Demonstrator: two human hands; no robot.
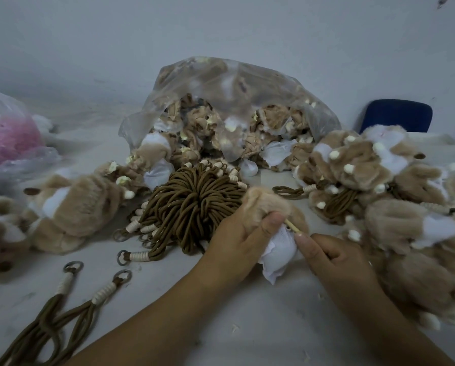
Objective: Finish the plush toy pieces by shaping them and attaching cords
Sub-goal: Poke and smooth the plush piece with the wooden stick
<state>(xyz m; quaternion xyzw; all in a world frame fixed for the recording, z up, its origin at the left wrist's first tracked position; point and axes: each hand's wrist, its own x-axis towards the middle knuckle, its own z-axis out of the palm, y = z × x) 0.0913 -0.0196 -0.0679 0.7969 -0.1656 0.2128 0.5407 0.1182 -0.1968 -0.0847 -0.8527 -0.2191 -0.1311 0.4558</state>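
- Broadly, the pale worktop (247,326) carries everything, with the work going on near its middle.
- The clear bag (221,83) at the back lies mouth-open toward the person, spilling tan-and-white fabric pieces.
- A heap of plush toys (361,165) fills the right side; a few seem to have cords on already.
- The cord bundle (194,204) lies in the centre, just left of the piece being worked. The cords look limp, and are probably best lifted by the cream-wrapped end near the ring.
- The plush piece (263,204) is held just above the worktop, tan fur uppermost and white cloth hanging below. It is likely light, soft and squashy (the fur may slide under a loose grip), so the body is the place to hold it.
- The left hand (237,241) reaches in from the lower left, its fingers and thumb wrapped round the furry part.
- The right hand (337,257) comes from the lower right, fingers curled and pinching the stick.
- The stick (293,226), thin and stiff, points into the piece where fur meets cloth; pushed hard, it might pierce the thin white fabric.
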